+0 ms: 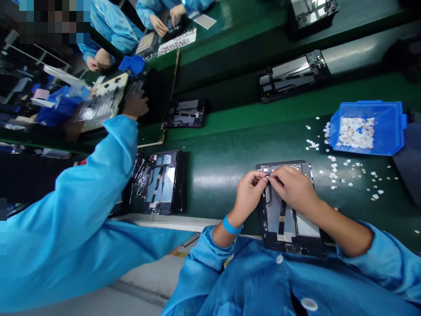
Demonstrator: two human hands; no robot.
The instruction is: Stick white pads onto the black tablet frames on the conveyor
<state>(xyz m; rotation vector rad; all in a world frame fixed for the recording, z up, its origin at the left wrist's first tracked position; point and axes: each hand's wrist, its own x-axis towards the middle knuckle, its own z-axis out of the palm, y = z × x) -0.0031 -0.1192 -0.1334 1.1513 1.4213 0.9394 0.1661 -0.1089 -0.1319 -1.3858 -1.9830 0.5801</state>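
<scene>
An opened tablet-like device (272,215), its inner parts and black ribbon cable showing, lies in front of me at the table edge. Over its far left corner, my left hand (249,193) pinches with thumb and forefinger. My right hand (294,186) meets it there, fingertips also pressed together. Something small and pale shows between the fingertips, too tiny to name. A blue band circles my left wrist. Small white scraps (333,169) are scattered on the green table to the right of the device.
A blue bin (388,131) with white scraps stands at the right. Other opened devices lie at the left (161,184), farther back (186,114) and on the belt (292,77). A co-worker's arm (98,175) reaches in from the left; another person's hands (167,22) work across the table.
</scene>
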